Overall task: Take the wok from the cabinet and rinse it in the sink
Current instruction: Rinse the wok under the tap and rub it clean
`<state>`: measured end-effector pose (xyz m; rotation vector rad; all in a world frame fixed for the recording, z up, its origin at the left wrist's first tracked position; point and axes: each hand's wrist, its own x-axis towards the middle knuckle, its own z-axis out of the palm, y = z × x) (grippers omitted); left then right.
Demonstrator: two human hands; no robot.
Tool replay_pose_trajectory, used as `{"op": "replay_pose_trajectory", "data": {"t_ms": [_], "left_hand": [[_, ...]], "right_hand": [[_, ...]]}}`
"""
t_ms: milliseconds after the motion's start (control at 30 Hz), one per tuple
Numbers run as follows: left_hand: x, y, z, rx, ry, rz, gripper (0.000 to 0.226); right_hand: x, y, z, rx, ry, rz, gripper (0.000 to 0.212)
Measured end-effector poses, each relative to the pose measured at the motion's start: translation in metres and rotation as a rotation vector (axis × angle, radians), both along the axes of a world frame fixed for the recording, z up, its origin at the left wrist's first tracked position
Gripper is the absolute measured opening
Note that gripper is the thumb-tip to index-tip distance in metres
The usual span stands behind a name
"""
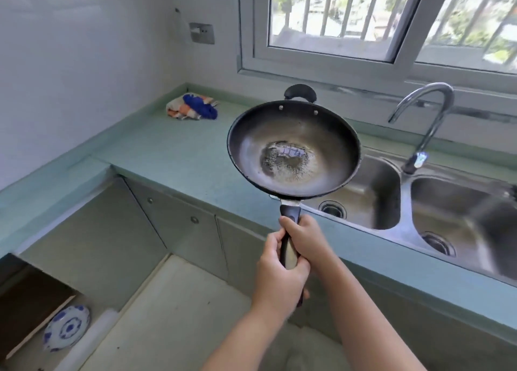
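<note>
- We hold the wok (293,149) in the air by its long handle (289,239), over the near edge of the green counter (173,152) and just left of the sink (372,194).
- Our left hand (279,275) is wrapped closed around the lower part of the handle; our right hand (303,238) is closed around it higher up, nearer the pan. The two hands cover most of the handle, so only its black top and a strip of metal between the fingers show.
- The wok's bowl faces us; a mottled, shiny patch sits at its centre, and we cannot tell whether it is water, oil or worn coating. A small black loop handle sticks up at its far rim.
- The wok hides the left edge of the sink's left basin. The right basin is cut off by the frame.
- The faucet (428,124) arches over the sink at the far side; no stream is visible.
- A crumpled cloth (193,106) lies at the far left of the counter.
- Low at the near left, a blue-and-white plate (67,327) leans partly behind a dark board (25,306).
</note>
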<state>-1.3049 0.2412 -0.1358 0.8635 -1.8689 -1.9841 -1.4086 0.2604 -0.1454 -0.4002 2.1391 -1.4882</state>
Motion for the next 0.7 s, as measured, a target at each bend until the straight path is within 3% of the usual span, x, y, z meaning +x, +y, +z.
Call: {"op": "replay_pose_trajectory", "data": {"t_ms": [300,700], "left_hand": [[-0.121,0.033,-0.037,0.013,-0.083,-0.119,0.038],[-0.175,0.053,-0.082,0.041,-0.211,-0.220,0.040]], "right_hand": [[-0.116,0.044,-0.043,0.040,-0.042,-0.154,0.042],[-0.158,0.074,-0.083,0.042,-0.279,-0.291,0.016]]}}
